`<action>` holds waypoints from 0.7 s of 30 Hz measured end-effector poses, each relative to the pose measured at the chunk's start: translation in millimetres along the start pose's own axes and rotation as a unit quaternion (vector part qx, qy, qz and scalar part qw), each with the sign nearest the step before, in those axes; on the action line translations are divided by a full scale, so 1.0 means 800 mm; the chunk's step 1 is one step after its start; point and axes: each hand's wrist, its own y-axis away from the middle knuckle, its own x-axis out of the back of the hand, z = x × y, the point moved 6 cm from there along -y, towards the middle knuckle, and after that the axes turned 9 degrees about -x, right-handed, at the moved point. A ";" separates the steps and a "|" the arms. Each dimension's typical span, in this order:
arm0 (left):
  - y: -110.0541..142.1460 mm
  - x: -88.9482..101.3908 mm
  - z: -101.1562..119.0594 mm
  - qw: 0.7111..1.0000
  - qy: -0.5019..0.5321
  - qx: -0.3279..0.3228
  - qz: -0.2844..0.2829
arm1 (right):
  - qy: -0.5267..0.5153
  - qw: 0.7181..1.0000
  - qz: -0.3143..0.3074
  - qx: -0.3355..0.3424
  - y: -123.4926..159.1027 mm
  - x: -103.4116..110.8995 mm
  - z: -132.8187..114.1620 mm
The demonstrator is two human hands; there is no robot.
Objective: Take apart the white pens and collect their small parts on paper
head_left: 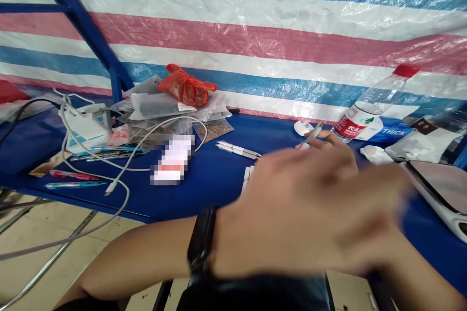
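Note:
My left hand (288, 204), with a black band on its wrist, reaches across the middle above the blue table (219, 194). Beyond its knuckles, its curled fingers pinch a slim white pen (314, 132) with a greyish tip. My right hand (379, 209) comes in from the lower right and overlaps the left; motion smears its fingers, so I cannot make out what they hold. White pens (239, 149) lie left of the fingers. Short white pieces (246, 175) are partly hidden behind the left hand.
A red-capped water bottle (365, 107) leans at the back right beside a blue packet (394, 129). A whitish device (438, 194) sits at the right edge. Leftward are a phone-like blurred patch (175, 160), a white cable (126, 170), plastic bags (153, 107) and several pens (76, 184).

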 end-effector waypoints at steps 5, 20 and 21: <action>-0.016 -0.028 -0.024 0.999 0.028 -0.022 -0.033 | -0.016 0.997 -0.072 0.018 0.007 -0.018 0.002; 0.001 -0.069 -0.040 0.911 0.399 0.084 -0.063 | 0.039 0.995 -0.059 0.066 0.002 -0.015 0.005; 0.001 -0.073 -0.041 0.871 0.473 0.101 -0.082 | 0.045 0.994 -0.069 0.069 0.003 -0.015 0.002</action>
